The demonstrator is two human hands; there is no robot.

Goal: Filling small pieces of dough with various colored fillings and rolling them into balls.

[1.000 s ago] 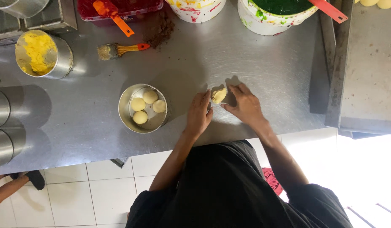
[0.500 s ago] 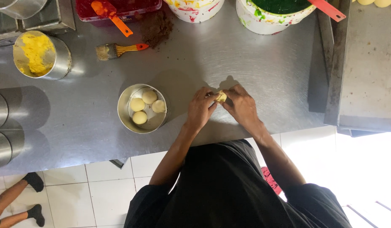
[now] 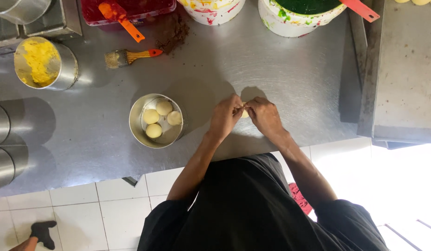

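Above the steel table (image 3: 280, 79), my left hand (image 3: 226, 116) and my right hand (image 3: 264, 115) meet with fingers closed around a small pale dough piece (image 3: 245, 112). Only a sliver of the dough shows between my fingertips. To the left of my hands stands a round metal bowl (image 3: 133, 125) that holds several pale dough balls (image 3: 153, 123).
A pastry brush (image 3: 127, 57) with an orange handle lies at the back. A metal tin of yellow powder (image 3: 40, 62) stands far left. Buckets of red (image 3: 127, 9), yellow-white (image 3: 213, 11) and green filling (image 3: 301, 14) line the far edge. A metal tray (image 3: 406, 74) sits to the right.
My hands have drawn together and closed over the dough piece, which lay open and more visible in my fingers a second ago. Someone's foot at the lower left has shifted.
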